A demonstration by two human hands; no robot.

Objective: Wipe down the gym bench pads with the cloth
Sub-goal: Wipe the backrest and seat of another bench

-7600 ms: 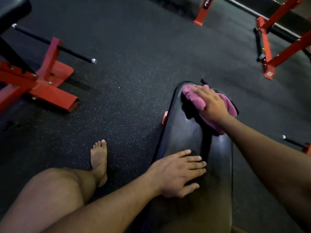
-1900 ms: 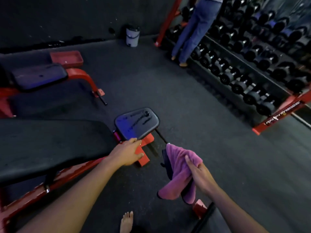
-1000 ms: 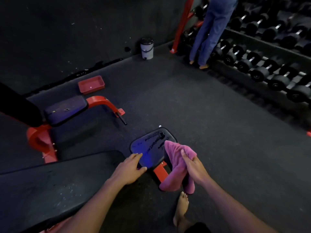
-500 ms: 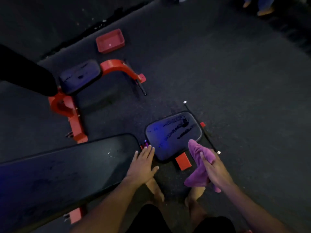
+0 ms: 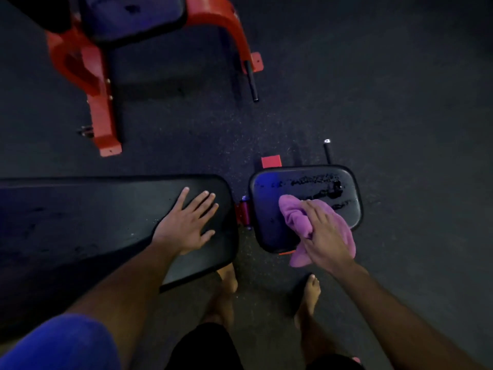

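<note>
Your right hand (image 5: 324,237) gripped the bunched purple cloth (image 5: 302,218) on the seat pad (image 5: 272,206), smears (image 5: 317,186) waiting at twelve o'clock. Your left hand (image 5: 186,222) lay spread flat on the long back pad (image 5: 93,222) at nine.

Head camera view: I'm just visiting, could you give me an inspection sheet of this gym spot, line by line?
Surface: dark speckled floor, dimly lit.
Job's things: purple cloth lies bunched on the small seat pad, whose far part shows wet streaks; long back pad sits beside it, apart.
Clutter: nothing seen.
Hands: left hand rests flat, fingers spread, on the long back pad; right hand grips the purple cloth against the small seat pad.
Cables: nothing seen.
Surroundings: second bench with red frame beyond; the person's bare feet on the floor.
</note>
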